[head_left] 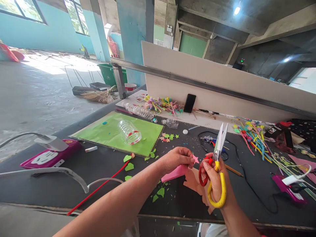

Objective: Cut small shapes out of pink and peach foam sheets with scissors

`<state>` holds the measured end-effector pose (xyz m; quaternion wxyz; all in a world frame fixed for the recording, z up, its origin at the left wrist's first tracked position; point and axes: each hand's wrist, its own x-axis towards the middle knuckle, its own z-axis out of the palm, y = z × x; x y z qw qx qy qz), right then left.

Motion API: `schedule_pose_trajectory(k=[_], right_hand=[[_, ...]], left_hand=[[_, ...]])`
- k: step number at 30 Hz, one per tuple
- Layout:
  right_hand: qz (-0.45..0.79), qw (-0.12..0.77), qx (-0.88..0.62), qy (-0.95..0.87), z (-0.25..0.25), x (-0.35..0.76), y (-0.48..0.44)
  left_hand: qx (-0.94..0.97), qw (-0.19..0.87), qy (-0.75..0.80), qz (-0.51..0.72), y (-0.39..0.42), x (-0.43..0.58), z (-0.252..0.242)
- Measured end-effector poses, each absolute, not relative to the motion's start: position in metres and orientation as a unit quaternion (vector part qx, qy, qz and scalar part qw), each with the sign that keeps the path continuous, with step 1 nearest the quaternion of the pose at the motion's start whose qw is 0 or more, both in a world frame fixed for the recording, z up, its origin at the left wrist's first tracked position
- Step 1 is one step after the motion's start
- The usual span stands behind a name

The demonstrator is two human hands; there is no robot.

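Between the thumb and fingers of my left hand (179, 160) is a small pink paper star (196, 159). My right hand (216, 179) grips a pair of scissors (217, 164) with one yellow and one red handle; the blades point up and stand slightly apart. Below my left hand lies a pink paper sheet (174, 173), partly covered by it. A cut-up orange paper piece (196, 186) rests under my right hand. Beyond my hands, several green and orange stars (170, 137) lie on the dark table, with green scraps (161, 192) nearer to me.
A cut clear plastic bottle piece (129, 131) rests on a green sheet (93, 130) at the left. A purple power strip (53, 157) with cables sits farther left. Black cable (243, 164) crosses the right side. A phone (189, 103) leans against the back board.
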<state>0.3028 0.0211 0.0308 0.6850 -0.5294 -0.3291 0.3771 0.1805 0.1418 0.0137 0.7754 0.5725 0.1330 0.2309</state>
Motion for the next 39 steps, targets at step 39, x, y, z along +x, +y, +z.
schedule_pose_trajectory(k=[39], right_hand=[[0.453,0.696,-0.482,-0.280,0.029,0.303,0.021]], left_hand=[[0.601,0.760,0.117,0.217,0.132,0.180,0.015]])
